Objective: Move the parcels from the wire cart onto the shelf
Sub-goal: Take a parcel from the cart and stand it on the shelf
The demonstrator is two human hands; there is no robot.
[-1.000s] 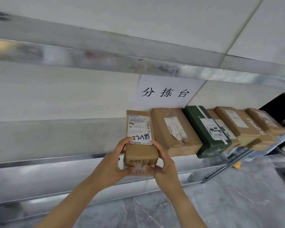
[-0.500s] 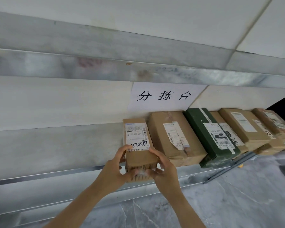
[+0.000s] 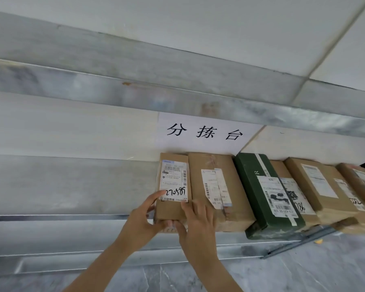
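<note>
A narrow brown parcel (image 3: 173,180) with a white label and handwritten digits lies on the grey shelf (image 3: 72,186), its far end against the wall. My left hand (image 3: 143,220) grips its near left corner, thumb on top. My right hand (image 3: 196,222) holds its near right corner, fingers under the front edge. The parcel sits flush against a wider brown parcel (image 3: 219,186) on its right. The wire cart is out of view.
Further right along the shelf stand a dark green box (image 3: 261,194) and several more brown parcels (image 3: 320,186). A paper sign (image 3: 204,131) hangs on the wall behind. A second shelf (image 3: 135,66) runs overhead. The shelf left of my hands is bare. Grey floor lies below.
Both hands have pushed the narrow parcel further back on the shelf until it reached the wall, alongside the wider parcel. The view has moved closer.
</note>
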